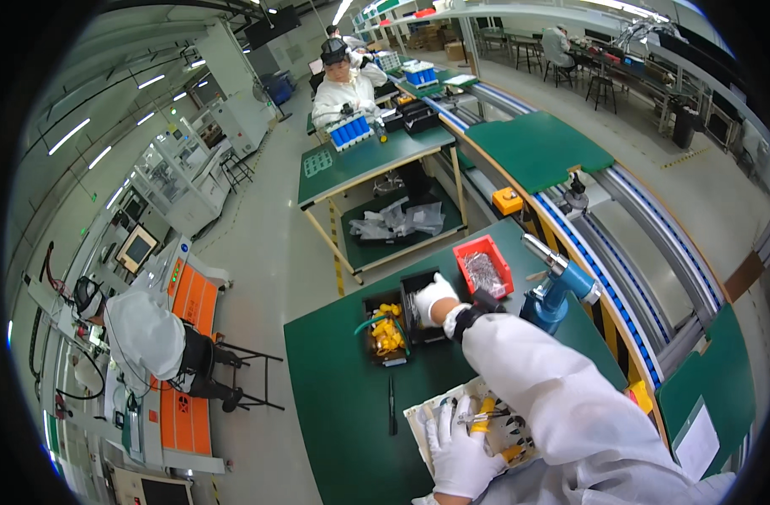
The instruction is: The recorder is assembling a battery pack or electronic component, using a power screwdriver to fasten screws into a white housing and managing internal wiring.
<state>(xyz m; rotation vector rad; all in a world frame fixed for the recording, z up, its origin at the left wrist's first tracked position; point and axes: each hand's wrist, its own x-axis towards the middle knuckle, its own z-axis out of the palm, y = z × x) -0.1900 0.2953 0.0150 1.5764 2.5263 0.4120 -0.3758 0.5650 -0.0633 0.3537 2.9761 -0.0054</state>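
My left hand (462, 461), in a white glove, lies with its fingers stretched out over a white fixture (420, 418). Beside those fingers, a yellow part (483, 416) with metal pieces next to it sits in the fixture. My right hand (435, 300), also gloved, reaches into a black bin (416, 280); its fingertips are down in the bin and hard to make out. To its left stands another black bin (391, 360) of yellow parts (387, 334), with a green strip across it. Right of the right hand is a red bin (508, 278) of small metal pieces (483, 273).
A blue cylindrical tool (546, 305) stands at the right of the green table (343, 404). A black pen-like tool (392, 406) lies left of the fixture. The conveyor (599, 244) runs along the right. A co-worker (347, 93) sits at the table ahead; another person (149, 337) works at left.
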